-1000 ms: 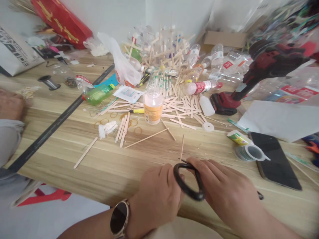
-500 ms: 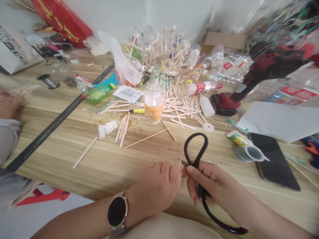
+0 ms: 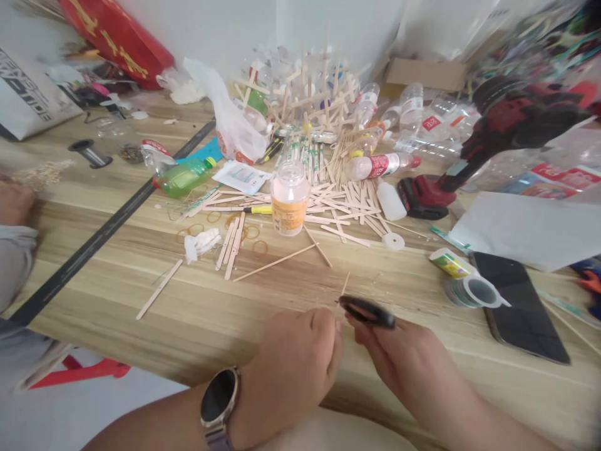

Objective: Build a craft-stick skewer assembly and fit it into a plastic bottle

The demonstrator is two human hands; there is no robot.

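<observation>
My left hand [image 3: 300,351], with a watch [image 3: 219,396] on its wrist, is closed near the table's front edge. A thin wooden stick [image 3: 345,285] pokes up from its fingertips. Just to the right, my right hand [image 3: 408,357] is wrapped round black-handled scissors [image 3: 369,312]. One handle loop shows edge-on and blurred; the tips lie beside the thin stick. Beyond my hands stands a clear jar [image 3: 290,203] with an orange label. Flat craft sticks [image 3: 232,245] and two longer thin sticks [image 3: 277,261] lie in front of it.
A phone [image 3: 521,307] and a roll of tape [image 3: 474,292] lie at the right, below a red and black power tool [image 3: 488,144]. Plastic bottles [image 3: 382,166] and piled sticks fill the back. Another person's hand [image 3: 15,199] is at the left edge.
My right hand has turned the scissors, so the handle loop that stood upright now lies edge-on near the stick. My left hand has shifted slightly.
</observation>
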